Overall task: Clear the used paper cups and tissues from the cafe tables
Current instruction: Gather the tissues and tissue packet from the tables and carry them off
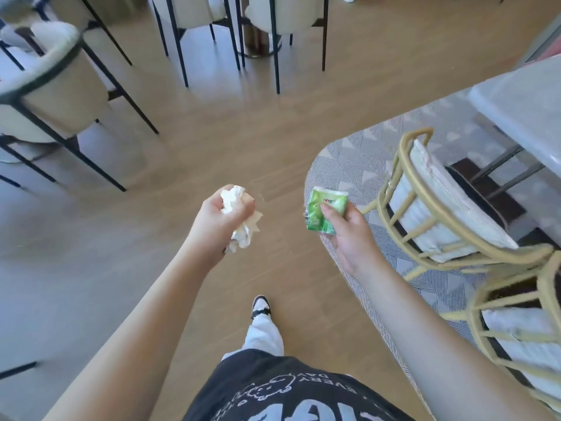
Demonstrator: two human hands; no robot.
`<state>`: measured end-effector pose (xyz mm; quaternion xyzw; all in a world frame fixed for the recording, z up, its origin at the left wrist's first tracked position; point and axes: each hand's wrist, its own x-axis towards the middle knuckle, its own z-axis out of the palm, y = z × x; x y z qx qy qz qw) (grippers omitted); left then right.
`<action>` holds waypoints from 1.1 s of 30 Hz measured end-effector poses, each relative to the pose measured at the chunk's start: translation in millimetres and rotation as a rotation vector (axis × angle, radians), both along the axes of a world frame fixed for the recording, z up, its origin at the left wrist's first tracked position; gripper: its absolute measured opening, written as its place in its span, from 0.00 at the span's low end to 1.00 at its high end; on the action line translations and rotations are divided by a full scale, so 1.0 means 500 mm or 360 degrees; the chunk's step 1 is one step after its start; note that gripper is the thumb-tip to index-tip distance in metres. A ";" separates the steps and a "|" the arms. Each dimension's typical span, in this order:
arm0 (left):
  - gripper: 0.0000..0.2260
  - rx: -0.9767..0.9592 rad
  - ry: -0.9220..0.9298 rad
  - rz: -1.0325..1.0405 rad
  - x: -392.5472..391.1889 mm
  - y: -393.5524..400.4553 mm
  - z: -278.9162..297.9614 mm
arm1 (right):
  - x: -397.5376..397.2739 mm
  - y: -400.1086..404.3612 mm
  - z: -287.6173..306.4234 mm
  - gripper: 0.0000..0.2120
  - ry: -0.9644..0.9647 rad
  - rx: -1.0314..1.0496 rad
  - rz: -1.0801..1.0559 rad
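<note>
Standing on a light brown wood-plank floor [243, 141], person w/ both arms out front. Left hand [218, 226] clenched round a crumpled white paper tissue wad [239, 217]; bits of it stick out above & below the fist. Right hand [349, 235] pinches a small green plastic tissue packet [326, 212], thumb across its front, fingers behind. Both items held up over the floor, well apart from each other. Right side: gold metal-frame chair w/ white cushion [437, 208] on a grey triangle-pattern rug [364, 147], tucked beside a pale marble worktop [522, 107]. Upper left: cream upholstered chair w/ black metal legs [57, 95]. One black-and-white shoe [261, 305] visible below, betw. the arms.
</note>
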<state>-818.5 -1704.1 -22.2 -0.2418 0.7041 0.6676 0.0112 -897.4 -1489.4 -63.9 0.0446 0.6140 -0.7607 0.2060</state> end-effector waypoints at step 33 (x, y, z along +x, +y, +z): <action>0.06 -0.0286 0.0077 -0.0541 -1.341 -0.145 0.043 | -1.227 -0.109 0.025 0.06 0.0179 0.0022 -0.0395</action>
